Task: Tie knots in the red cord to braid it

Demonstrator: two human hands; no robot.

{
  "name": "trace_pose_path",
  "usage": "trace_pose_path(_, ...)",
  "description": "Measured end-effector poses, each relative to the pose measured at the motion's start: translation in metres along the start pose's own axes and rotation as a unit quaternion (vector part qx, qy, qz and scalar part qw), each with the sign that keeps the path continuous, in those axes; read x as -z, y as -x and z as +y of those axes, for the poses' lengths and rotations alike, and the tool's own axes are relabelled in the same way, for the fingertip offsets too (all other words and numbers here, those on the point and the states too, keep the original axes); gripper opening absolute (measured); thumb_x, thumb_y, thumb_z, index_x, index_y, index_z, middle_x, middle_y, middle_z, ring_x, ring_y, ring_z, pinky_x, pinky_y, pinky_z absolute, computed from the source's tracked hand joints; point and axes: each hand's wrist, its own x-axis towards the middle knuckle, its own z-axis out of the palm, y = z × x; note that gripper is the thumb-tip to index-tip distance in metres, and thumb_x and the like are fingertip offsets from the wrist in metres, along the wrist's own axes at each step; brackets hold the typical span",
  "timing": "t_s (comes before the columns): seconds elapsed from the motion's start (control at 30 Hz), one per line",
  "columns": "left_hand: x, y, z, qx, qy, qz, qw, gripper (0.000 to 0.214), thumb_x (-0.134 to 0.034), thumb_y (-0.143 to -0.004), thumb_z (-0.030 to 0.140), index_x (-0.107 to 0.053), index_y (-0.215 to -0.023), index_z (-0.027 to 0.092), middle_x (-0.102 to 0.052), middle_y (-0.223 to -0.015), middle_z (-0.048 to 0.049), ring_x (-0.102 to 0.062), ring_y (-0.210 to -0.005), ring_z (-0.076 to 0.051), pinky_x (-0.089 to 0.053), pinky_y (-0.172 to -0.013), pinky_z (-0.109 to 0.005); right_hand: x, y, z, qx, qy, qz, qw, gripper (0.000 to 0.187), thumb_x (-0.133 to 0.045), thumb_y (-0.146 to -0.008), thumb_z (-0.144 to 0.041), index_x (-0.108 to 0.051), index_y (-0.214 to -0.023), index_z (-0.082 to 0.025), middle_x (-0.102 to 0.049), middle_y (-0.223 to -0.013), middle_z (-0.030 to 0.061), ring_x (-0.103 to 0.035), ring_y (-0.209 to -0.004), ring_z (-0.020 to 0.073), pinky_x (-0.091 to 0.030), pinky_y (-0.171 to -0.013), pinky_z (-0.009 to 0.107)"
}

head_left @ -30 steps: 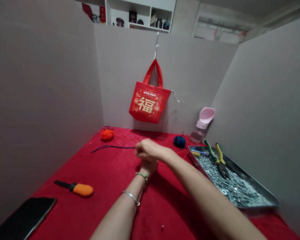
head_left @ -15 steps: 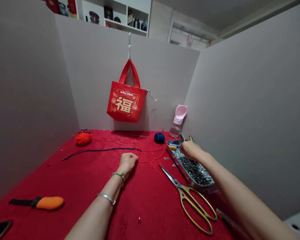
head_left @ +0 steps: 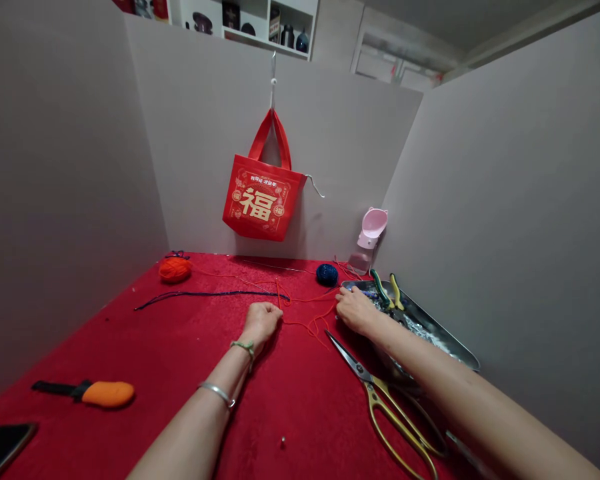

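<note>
My left hand rests on the red cloth, thumb and fingers pinched on a red yarn. Loose loops of this yarn spread to the right. Just beyond the hand lies a dark blue cord. At the left side of a metal tray is my right hand, low over the cloth with its fingers curled in; whatever they may hold is hidden. The forearm covers part of the tray, which holds small metal hardware and pliers with green and yellow handles. Large gold-handled scissors lie in front.
An orange yarn ball and a navy yarn ball sit at the back. An orange-handled tool lies left. A red bag hangs on the wall; a pink-topped bottle stands in the far right corner. One small metal piece lies in front.
My right hand has moved left from over the tray to beside its left side, uncovering the pliers. The left hand keeps its pinch. The whole view has shifted slightly.
</note>
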Motion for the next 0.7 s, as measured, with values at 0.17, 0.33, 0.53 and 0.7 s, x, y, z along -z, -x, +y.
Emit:
trace_pose_path(0.17,0.001,0.001,0.001,0.008,0.013,0.003,1.0,0.013,-0.05,-0.064,0.019,-0.055,-0.055,0.011,-0.041,-0.042,0.0031,-0.031,-0.037,-0.005,-0.021,-0.038,-0.018,-0.002,-0.002,-0.004,0.009,0.011,-0.01,1.0,0.026,-0.038,-0.078,-0.009,-0.063,-0.073,-0.008,-0.059,-0.082,0.0151,-0.046,-0.087,0.0243,-0.029,-0.07,0.037)
trace_pose_path(0.33,0.001,-0.002,-0.003,0.002,-0.002,0.0,1.0,0.013,-0.05,-0.064,0.021,-0.056,-0.057,0.011,-0.044,-0.044,0.0024,-0.032,-0.037,-0.005,-0.021,-0.038,-0.018,0.006,-0.002,-0.001,-0.019,-0.021,-0.018,0.999,0.022,-0.04,-0.078,-0.013,-0.061,-0.083,-0.008,-0.059,-0.086,0.0163,-0.049,-0.089,0.0255,-0.031,-0.072,0.036)
trace_pose_path(0.53,0.0,-0.003,-0.004,-0.001,0.003,0.002,1.0,0.013,-0.05,-0.063,0.02,-0.056,-0.057,0.011,-0.045,-0.044,0.0017,-0.033,-0.037,-0.005,-0.021,-0.038,-0.018,0.023,-0.007,-0.001,-0.01,-0.05,-0.086,0.995,0.02,-0.044,-0.076,-0.018,-0.062,-0.081,-0.011,-0.061,-0.082,0.0136,-0.054,-0.084,0.0237,-0.032,-0.073,0.034)
trace_pose_path(0.7,0.001,-0.002,-0.002,0.0,0.003,0.004,1.0,0.013,-0.05,-0.063,0.02,-0.056,-0.056,0.011,-0.043,-0.043,0.0023,-0.032,-0.036,-0.005,-0.02,-0.037,-0.018,0.025,-0.01,-0.003,-0.011,-0.06,-0.101,0.993,0.02,-0.045,-0.074,-0.019,-0.064,-0.077,-0.014,-0.062,-0.08,0.0118,-0.056,-0.081,0.0234,-0.033,-0.069,0.031)
